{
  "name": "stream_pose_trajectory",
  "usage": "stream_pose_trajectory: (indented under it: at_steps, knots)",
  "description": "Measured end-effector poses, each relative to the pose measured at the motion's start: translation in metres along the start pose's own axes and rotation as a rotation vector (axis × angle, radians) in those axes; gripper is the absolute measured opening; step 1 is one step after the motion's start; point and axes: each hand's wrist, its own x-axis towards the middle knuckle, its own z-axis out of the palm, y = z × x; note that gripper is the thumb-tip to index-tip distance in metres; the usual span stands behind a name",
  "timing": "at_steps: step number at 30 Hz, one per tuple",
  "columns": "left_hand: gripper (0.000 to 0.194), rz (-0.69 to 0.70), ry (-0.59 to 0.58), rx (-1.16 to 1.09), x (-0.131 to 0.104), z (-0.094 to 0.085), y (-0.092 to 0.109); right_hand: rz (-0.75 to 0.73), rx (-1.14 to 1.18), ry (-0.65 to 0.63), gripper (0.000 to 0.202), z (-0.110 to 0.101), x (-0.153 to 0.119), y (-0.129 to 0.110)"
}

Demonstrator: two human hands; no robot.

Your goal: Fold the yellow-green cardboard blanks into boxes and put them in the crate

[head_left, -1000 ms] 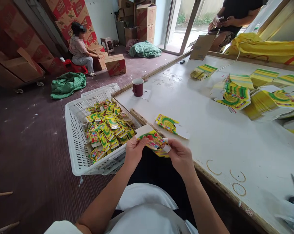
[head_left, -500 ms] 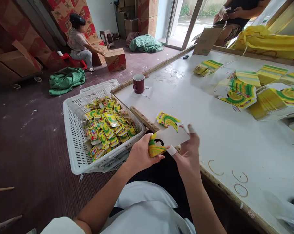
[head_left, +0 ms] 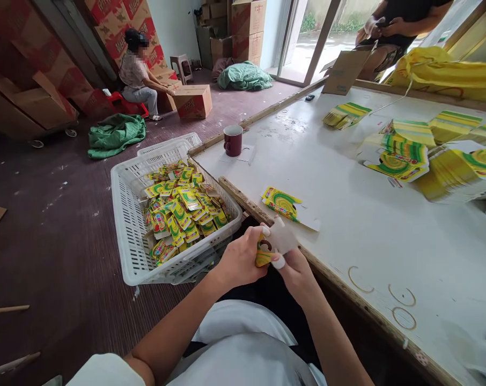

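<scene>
Between my hands, over the table's front edge, is a small yellow-green carton (head_left: 283, 237) with a white inner flap and a dark round cutout. My left hand (head_left: 243, 257) is closed around its printed end. The fingers of my right hand (head_left: 297, 268), with white coverings on thumb and a fingertip, pinch the white flap side. Just beyond lies a flat printed carton (head_left: 283, 202) on the white table (head_left: 331, 182), its white flap toward the right. A white basket (head_left: 124, 230) on the left holds many folded yellow cartons (head_left: 182, 212).
A maroon mug (head_left: 233, 142) stands at the table's left edge. Stacks of flat cartons (head_left: 448, 171) lie at the right, rubber bands (head_left: 404, 317) near the front. One person (head_left: 140, 80) sits by a brown box (head_left: 192, 102); another person (head_left: 404, 27) is at the far side.
My right hand has drawn in toward my left, and the white flap between them is now tilted up. More of the flat carton on the table shows. The view has shifted slightly.
</scene>
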Motion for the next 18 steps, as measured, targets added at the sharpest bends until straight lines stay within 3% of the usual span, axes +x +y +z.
stream_pose_trajectory:
  at_steps: [3,6,8,11,13,18]
  knots:
    - [0.069,-0.026,0.078,-0.044,0.0,0.005,-0.001,-0.209,-0.333,0.052,0.041,-0.002,-0.004,0.009]
    - [0.063,-0.065,0.184,0.031,-0.002,0.002,-0.001,-0.324,-0.429,0.155,0.043,-0.006,0.0,0.016]
    - [0.054,-0.11,0.175,0.072,-0.004,-0.005,-0.001,-0.364,-0.471,0.183,0.046,-0.01,0.003,0.019]
    - [0.047,-0.146,0.126,0.032,-0.006,-0.017,-0.001,-0.392,-0.585,0.073,0.048,-0.015,0.005,0.02]
    - [0.047,-0.163,0.101,-0.015,-0.006,-0.025,-0.001,-0.37,-0.628,0.002,0.038,-0.02,0.006,0.017]
    - [0.049,-0.151,0.013,-0.068,-0.001,-0.035,0.0,-0.287,-0.539,-0.229,0.023,-0.041,0.01,0.003]
